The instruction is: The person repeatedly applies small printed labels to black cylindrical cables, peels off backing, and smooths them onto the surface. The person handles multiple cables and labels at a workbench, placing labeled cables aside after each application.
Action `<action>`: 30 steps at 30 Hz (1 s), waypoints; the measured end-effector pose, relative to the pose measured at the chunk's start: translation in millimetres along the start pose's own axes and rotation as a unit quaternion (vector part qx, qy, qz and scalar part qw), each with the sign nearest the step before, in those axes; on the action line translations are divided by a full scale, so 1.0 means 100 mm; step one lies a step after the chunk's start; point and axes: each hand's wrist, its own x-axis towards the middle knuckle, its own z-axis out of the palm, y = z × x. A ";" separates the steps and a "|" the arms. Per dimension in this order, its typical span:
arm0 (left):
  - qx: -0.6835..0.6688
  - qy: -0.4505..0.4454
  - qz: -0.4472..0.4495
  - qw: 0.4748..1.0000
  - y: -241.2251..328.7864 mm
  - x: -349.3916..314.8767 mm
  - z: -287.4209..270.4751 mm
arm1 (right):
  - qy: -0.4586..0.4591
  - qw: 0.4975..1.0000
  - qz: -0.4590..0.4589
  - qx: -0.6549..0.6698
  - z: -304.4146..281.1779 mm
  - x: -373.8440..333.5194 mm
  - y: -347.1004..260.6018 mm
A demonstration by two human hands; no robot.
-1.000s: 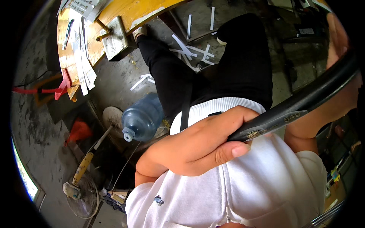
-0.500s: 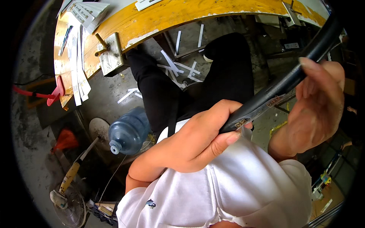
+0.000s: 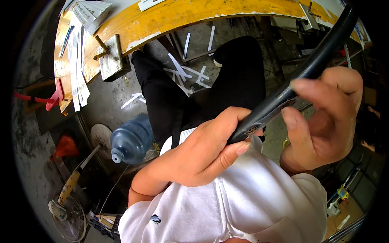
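A long black rod [image 3: 310, 69], its exact kind not clear, slants from my lap up to the far right. My left hand [image 3: 198, 156] is closed around its near end, the thumb lying along the lower side. Thin printed lettering on a glossy label strip [image 3: 265, 120] shows just past that grip. My right hand [image 3: 332, 119] is beside the middle of the rod, thumb and forefinger spread apart. Its forefinger tip overlaps the rod's edge and the thumb tip is by the upper end of the label; contact cannot be made out. The other right fingers are bent.
Ahead curves a worn yellow workbench [image 3: 182, 18] with a metal clamp [image 3: 111, 58] and paper strips [image 3: 79, 73]. White strips [image 3: 177, 65] litter the floor by my legs. To the left are a blue water jug [image 3: 131, 139], a fan [image 3: 69, 218] and a red strap-like piece [image 3: 54, 99].
My right hand has moved down along the rod towards the label, and its thumb and forefinger now show spread. The left hand keeps its grip; the rod has shifted slightly left.
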 end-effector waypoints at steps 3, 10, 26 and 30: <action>0.001 0.015 -0.002 1.000 0.01 0.01 0.03 | 0.007 1.000 0.019 -0.004 0.00 -0.04 0.01; -0.014 -0.002 -0.014 1.000 -0.01 0.04 0.02 | 0.015 0.999 0.019 -0.048 -0.06 -0.15 -0.10; -0.112 0.034 -0.071 0.991 -0.03 0.01 0.07 | -0.081 0.995 0.028 0.043 0.02 -0.21 -0.42; -0.105 0.032 -0.033 0.993 0.00 0.03 0.08 | -0.054 0.994 -0.032 0.092 0.13 -0.29 -0.32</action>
